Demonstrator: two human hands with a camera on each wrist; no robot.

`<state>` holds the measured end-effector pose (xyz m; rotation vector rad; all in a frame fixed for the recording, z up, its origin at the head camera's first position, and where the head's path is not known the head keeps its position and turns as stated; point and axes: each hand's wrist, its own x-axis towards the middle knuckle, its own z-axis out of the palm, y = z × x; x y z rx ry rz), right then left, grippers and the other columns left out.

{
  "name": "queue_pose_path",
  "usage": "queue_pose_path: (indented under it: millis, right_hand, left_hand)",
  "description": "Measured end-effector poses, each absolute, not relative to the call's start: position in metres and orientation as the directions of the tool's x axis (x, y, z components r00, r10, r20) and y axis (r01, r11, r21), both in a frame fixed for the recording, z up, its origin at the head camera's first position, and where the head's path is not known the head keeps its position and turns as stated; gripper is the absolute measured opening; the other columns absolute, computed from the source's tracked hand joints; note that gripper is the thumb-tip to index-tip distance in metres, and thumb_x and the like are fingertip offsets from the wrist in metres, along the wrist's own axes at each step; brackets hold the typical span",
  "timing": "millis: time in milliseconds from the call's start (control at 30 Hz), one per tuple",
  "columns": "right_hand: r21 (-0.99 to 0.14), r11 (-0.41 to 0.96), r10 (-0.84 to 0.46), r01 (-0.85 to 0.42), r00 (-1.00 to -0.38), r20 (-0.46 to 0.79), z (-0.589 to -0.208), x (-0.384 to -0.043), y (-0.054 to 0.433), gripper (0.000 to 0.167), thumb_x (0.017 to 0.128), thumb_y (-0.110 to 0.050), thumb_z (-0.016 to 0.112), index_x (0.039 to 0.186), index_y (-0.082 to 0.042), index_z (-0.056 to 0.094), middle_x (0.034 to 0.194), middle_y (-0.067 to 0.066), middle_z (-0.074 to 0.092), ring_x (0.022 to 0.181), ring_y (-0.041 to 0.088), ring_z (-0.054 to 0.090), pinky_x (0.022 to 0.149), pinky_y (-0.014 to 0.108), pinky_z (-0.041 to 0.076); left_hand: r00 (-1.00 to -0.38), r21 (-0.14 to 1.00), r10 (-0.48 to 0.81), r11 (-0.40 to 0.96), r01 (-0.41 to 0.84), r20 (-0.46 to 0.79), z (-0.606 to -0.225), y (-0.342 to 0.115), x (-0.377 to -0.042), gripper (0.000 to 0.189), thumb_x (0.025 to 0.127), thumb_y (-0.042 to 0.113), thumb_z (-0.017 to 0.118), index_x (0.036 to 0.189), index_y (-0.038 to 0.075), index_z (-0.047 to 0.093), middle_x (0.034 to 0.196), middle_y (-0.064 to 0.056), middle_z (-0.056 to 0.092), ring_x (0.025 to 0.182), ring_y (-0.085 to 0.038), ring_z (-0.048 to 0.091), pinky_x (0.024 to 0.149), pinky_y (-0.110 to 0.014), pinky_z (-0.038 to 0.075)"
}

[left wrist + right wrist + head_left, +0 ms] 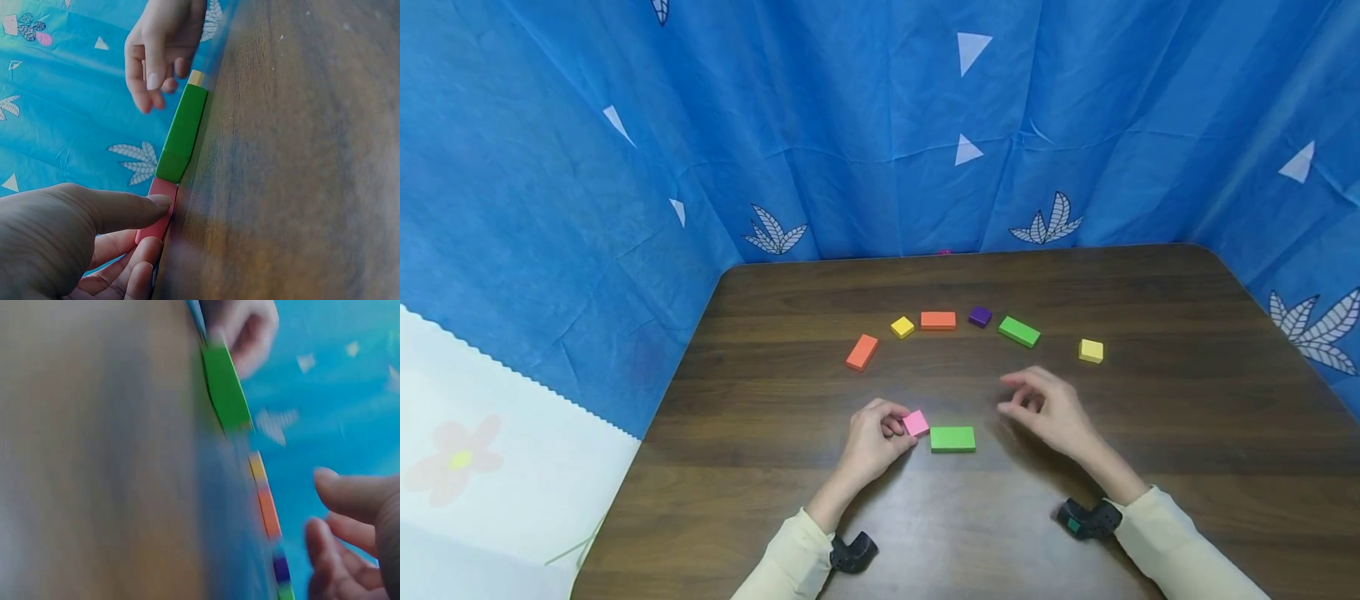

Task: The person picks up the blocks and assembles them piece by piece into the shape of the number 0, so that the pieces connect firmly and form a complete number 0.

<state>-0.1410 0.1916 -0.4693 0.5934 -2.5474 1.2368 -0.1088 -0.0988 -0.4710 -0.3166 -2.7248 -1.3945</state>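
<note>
Between the thumb and fingers of my left hand [874, 439] is a small pink block [916, 423], pinched low at the tabletop. Right beside it lies a green rectangular block [952, 439], its left end close against the pink one; the left wrist view shows the pink block [156, 211] and the green block [182, 134] in line. My right hand [1051, 410] hovers right of the green block with nothing in its fingers, thumb and forefinger apart and the others loosely bent. In the right wrist view, the right hand [353, 540] is also free of any block.
An arc of blocks lies farther back: an orange block [862, 352], a yellow block [902, 327], another orange block [938, 321], a purple block [980, 317] and a green block [1019, 332]. A pale yellow block [1091, 351] sits right. Blue curtain [865, 125] hangs behind the wooden table [760, 333].
</note>
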Motion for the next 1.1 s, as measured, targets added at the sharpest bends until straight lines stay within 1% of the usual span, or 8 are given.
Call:
queue_pose_path:
  millis: [133,233,300,400,500,567,800,1100]
  right_hand:
    - [-0.644,0.674,-0.012,-0.362,-0.877,0.481,-0.467,-0.161,0.229,0.032,0.078,-0.002,0.080,0.107,0.000,0.069,0.085,0.012,0.063,0.065,-0.005,0.047,0.055,0.010,0.040]
    - [-0.659,0.721,0.134,-0.216,-0.888,0.439,-0.467,-0.170,0.256,0.031,0.083,-0.005,0.075,0.113,0.000,0.068,0.097,0.016,0.061,0.070,-0.004,0.045,0.060,0.010,0.036]
    - [-0.659,0.741,0.186,-0.127,-0.905,0.383,-0.468,-0.173,0.271,0.034,0.087,-0.008,0.072,0.119,0.000,0.065,0.109,0.019,0.058,0.073,-0.002,0.045,0.063,0.013,0.035]
    - [-0.637,0.767,0.185,-0.074,-0.925,0.331,-0.471,-0.176,0.286,0.041,0.088,-0.009,0.070,0.126,0.002,0.061,0.122,0.024,0.055,0.077,0.007,0.052,0.064,0.018,0.035]
    - [-0.616,0.784,0.138,-0.077,-0.946,0.293,-0.473,-0.178,0.292,0.046,0.090,-0.009,0.069,0.131,0.006,0.056,0.129,0.030,0.051,0.082,0.029,0.061,0.065,0.023,0.036]
    - [-0.611,0.787,0.115,-0.083,-0.954,0.278,-0.474,-0.179,0.293,0.046,0.090,-0.008,0.068,0.131,0.007,0.054,0.131,0.032,0.051,0.086,0.038,0.062,0.065,0.026,0.037]
    - [-0.585,0.810,0.122,-0.049,-0.960,0.250,-0.476,-0.180,0.292,0.038,0.091,-0.007,0.067,0.127,0.006,0.059,0.122,0.029,0.056,0.084,0.034,0.057,0.058,0.025,0.037]
    - [-0.599,0.801,0.148,-0.007,-0.966,0.210,-0.476,-0.179,0.291,0.037,0.091,-0.007,0.067,0.124,0.006,0.059,0.113,0.026,0.057,0.087,0.034,0.055,0.064,0.030,0.036]
  left_hand:
    - [-0.978,0.796,0.153,0.570,0.205,0.143,-0.470,-0.098,-0.109,0.028,0.071,0.004,0.084,0.096,0.002,0.071,0.083,-0.003,0.063,0.071,-0.010,0.060,0.064,-0.019,0.051]
    - [-0.978,0.795,0.154,0.570,0.205,0.142,-0.471,-0.098,-0.109,0.028,0.071,0.004,0.084,0.096,0.002,0.071,0.083,-0.004,0.063,0.071,-0.011,0.060,0.064,-0.019,0.051]
    - [-0.977,0.793,0.154,0.572,0.209,0.146,-0.472,-0.098,-0.109,0.028,0.071,0.003,0.084,0.095,0.002,0.071,0.083,-0.004,0.063,0.071,-0.010,0.060,0.064,-0.020,0.051]
    - [-0.976,0.794,0.155,0.568,0.217,0.156,-0.473,-0.098,-0.108,0.027,0.071,0.003,0.084,0.094,0.002,0.071,0.083,-0.004,0.063,0.070,-0.010,0.060,0.064,-0.020,0.052]
    - [-0.974,0.795,0.156,0.564,0.222,0.161,-0.474,-0.099,-0.108,0.027,0.071,0.002,0.084,0.094,0.003,0.071,0.083,-0.004,0.063,0.070,-0.010,0.060,0.064,-0.020,0.052]
    - [-0.974,0.796,0.157,0.562,0.224,0.164,-0.473,-0.099,-0.109,0.026,0.071,0.002,0.084,0.094,0.003,0.071,0.083,-0.004,0.063,0.070,-0.010,0.061,0.064,-0.020,0.052]
    - [-0.973,0.799,0.158,0.555,0.231,0.171,-0.473,-0.099,-0.109,0.027,0.070,0.002,0.084,0.094,0.002,0.071,0.083,-0.004,0.063,0.070,-0.011,0.061,0.064,-0.020,0.053]
    - [-0.974,0.804,0.157,0.552,0.221,0.161,-0.474,-0.099,-0.109,0.027,0.070,0.001,0.084,0.094,0.002,0.071,0.083,-0.003,0.063,0.070,-0.009,0.060,0.064,-0.020,0.052]
